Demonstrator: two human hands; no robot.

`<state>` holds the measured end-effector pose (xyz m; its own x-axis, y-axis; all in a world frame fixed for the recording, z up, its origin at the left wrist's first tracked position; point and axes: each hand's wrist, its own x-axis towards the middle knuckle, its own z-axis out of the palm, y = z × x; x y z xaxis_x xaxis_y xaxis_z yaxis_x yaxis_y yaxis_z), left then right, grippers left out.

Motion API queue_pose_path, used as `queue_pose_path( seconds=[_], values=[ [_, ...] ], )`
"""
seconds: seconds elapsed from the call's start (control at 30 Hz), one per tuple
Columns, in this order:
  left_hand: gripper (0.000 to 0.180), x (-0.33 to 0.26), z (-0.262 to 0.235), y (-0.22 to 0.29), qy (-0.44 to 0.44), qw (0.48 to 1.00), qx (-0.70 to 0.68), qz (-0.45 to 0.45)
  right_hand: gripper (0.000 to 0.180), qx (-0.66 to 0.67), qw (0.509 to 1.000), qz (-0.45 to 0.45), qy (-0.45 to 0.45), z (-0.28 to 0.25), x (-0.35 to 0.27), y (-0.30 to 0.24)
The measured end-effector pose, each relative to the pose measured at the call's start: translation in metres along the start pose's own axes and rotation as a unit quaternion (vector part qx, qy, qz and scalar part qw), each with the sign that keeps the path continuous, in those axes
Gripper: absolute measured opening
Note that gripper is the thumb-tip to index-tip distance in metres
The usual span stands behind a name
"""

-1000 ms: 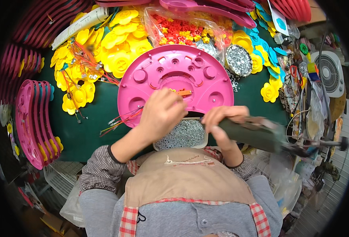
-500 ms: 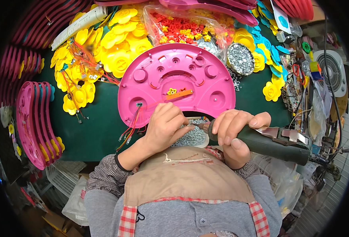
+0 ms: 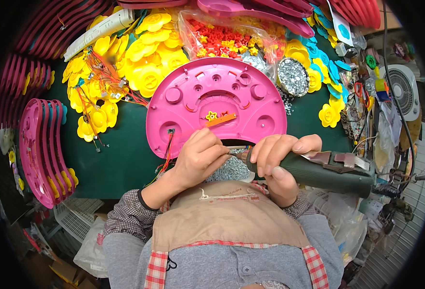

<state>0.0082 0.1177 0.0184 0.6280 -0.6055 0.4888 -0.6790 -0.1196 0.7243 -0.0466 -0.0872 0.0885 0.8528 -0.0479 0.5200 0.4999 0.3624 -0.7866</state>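
My right hand (image 3: 281, 161) is wrapped around a dark green electric screwdriver (image 3: 330, 177) lying nearly level, its bit pointing left. At the bit's tip, the thumb and fingertips of my left hand (image 3: 202, 156) are pinched together; whatever they hold is too small to make out. Beneath both hands is a container of small silvery screws (image 3: 235, 172), partly covered. Just beyond lies a pink curved plastic housing (image 3: 182, 103), inner side up. An orange strip (image 3: 221, 120) and a yellow star-shaped piece (image 3: 211, 115) rest in its middle. Red wires (image 3: 168, 150) run from its left recess.
Yellow flower-shaped parts (image 3: 150, 58) are heaped at the back left, beside a clear bag of red and yellow stars (image 3: 227, 41). A round tin of metal bits (image 3: 293, 77) stands right of the housing. Stacked pink housings (image 3: 41, 154) line the left edge; a fan (image 3: 402, 91) is far right.
The screwdriver has shifted left, bringing its bit up to my left fingertips. The pink housing sits slightly lower in the picture, and the wires by my left wrist are bunched differently.
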Motion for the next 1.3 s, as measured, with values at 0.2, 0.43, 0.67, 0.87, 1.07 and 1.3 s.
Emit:
queue_pose_path(
  seconds=[0.2,0.43,0.67,0.87,1.07,1.3],
  values=[
    [0.026,0.017,-0.014,0.006,0.002,0.998,0.049,-0.039,0.053,-0.050,0.998,-0.008,-0.026,0.000,0.011,0.008],
    [0.019,0.023,-0.025,-0.037,-0.042,0.974,0.185,-0.122,0.049,-0.132,0.989,-0.072,-0.004,-0.006,0.037,0.052],
    [0.014,0.019,-0.018,-0.046,-0.016,0.977,0.185,-0.109,0.049,-0.127,0.990,-0.055,0.021,-0.008,0.034,0.079],
    [0.014,0.018,-0.014,-0.048,0.001,0.978,0.178,-0.106,0.049,-0.147,0.988,-0.040,0.015,-0.013,0.030,0.093],
    [0.015,0.018,-0.016,-0.049,0.000,0.980,0.167,-0.106,0.046,-0.119,0.992,-0.033,0.019,-0.018,0.035,0.092],
    [0.017,0.012,-0.024,-0.024,0.071,0.983,0.131,-0.111,0.044,-0.113,0.993,-0.031,0.009,-0.018,0.032,0.091]
  ],
)
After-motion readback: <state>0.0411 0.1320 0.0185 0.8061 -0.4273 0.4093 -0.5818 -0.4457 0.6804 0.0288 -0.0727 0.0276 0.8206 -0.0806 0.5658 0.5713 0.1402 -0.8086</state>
